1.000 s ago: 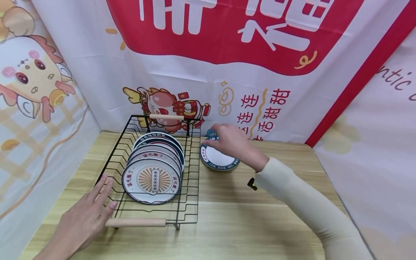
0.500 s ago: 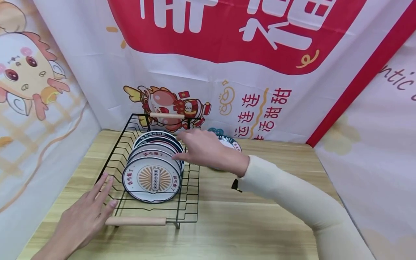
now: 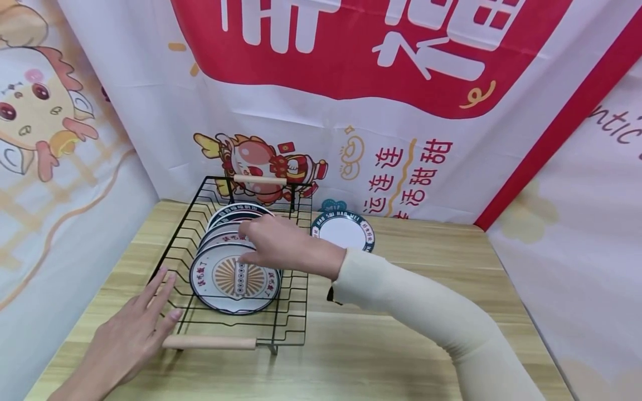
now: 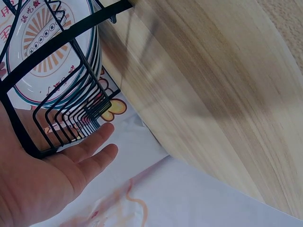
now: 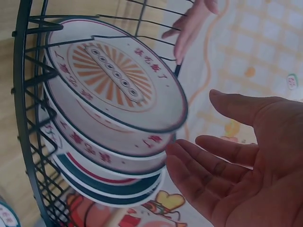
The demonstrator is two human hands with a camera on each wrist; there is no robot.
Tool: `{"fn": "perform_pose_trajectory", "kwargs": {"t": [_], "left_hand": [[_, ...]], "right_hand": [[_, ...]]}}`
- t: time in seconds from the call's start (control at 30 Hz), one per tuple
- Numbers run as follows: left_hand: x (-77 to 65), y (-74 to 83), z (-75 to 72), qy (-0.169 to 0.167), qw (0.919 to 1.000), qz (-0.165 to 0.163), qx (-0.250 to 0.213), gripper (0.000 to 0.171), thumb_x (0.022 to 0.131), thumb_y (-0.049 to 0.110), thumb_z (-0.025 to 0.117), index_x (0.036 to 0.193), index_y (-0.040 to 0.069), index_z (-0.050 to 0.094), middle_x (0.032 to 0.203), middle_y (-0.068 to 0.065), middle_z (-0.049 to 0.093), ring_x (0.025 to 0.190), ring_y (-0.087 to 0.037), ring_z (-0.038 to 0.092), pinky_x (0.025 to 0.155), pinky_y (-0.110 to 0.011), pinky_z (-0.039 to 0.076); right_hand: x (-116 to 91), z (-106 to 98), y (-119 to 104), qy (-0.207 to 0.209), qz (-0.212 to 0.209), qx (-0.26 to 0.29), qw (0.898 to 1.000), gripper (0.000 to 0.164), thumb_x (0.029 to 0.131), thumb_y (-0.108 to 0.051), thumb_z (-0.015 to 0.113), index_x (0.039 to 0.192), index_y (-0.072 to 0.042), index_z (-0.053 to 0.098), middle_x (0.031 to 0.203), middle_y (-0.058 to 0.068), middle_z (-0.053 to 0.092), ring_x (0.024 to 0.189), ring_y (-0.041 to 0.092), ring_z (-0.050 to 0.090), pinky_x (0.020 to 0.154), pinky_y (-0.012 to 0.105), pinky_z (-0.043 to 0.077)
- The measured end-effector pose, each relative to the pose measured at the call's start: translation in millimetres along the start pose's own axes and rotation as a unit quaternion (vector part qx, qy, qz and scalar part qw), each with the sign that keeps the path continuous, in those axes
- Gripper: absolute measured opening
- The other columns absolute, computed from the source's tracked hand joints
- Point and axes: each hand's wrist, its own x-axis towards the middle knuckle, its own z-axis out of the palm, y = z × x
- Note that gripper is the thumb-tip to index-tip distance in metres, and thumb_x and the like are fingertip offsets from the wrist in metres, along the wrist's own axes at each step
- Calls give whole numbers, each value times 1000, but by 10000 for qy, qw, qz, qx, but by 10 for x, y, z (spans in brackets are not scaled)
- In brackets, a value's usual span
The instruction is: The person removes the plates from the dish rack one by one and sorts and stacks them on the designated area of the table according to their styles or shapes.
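In the head view several round plates (image 3: 234, 281) stand tilted in a row in a black wire dish rack (image 3: 306, 312). The front one has an orange sunburst pattern; those behind show grey and dark-teal rims. My right hand (image 3: 288, 243) hovers over the row. In the right wrist view its thumb stands apart and its fingertips are close to the plate rims; whether they touch, I cannot tell. My left hand (image 3: 127, 328) rests against the rack's left side near the front corner. Its fingers are extended along the wires in the left wrist view.
A white plate with a dark-teal lettered rim (image 3: 346, 231) lies flat right of the rack, near a teal scalloped piece (image 3: 333, 205) by the back cloth. The rack has wooden handles (image 3: 209, 342) front and back. Printed cloths (image 3: 281, 100) enclose the wooden table (image 3: 391, 345).
My right hand has moved left from above the flat plate beside the rack to above the plates in the rack, uncovering that flat plate. My left hand has stayed put.
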Motion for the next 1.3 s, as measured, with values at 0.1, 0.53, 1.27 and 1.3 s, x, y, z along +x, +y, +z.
{"fn": "perform_pose_trajectory", "kwargs": {"t": [0.1,0.53,1.27,1.3], "left_hand": [[15,2,-8,-37,10000,3,-15,72,112,43,48,170,13,18,179,-2,0,133,-60,48,82,-76,53],[46,2,-32,-58,10000,14,-20,73,112,43,48,171,15,16,179,0,-1,135,-60,47,82,-77,52],[1,-11,0,33,9999,82,-77,72,111,43,49,170,13,20,179,-3,3,134,-60,47,85,-77,51],[-3,-14,1,41,9999,89,-76,72,111,43,50,170,13,20,179,-2,2,134,-59,47,86,-77,51]], "right_hand": [[61,85,4,-62,27,-16,10000,48,96,-41,79,135,-14,71,119,-1,76,86,7,66,72,21,56],[224,311,27,-322,58,190,9993,52,98,-33,79,141,-8,64,93,-5,68,64,8,58,60,19,52],[317,513,125,-347,44,463,9983,21,101,-13,72,122,-11,71,97,-5,67,76,7,62,64,14,51],[309,512,127,-346,15,482,9982,21,101,-13,72,122,-10,71,97,-5,68,76,7,62,64,15,51]]}}
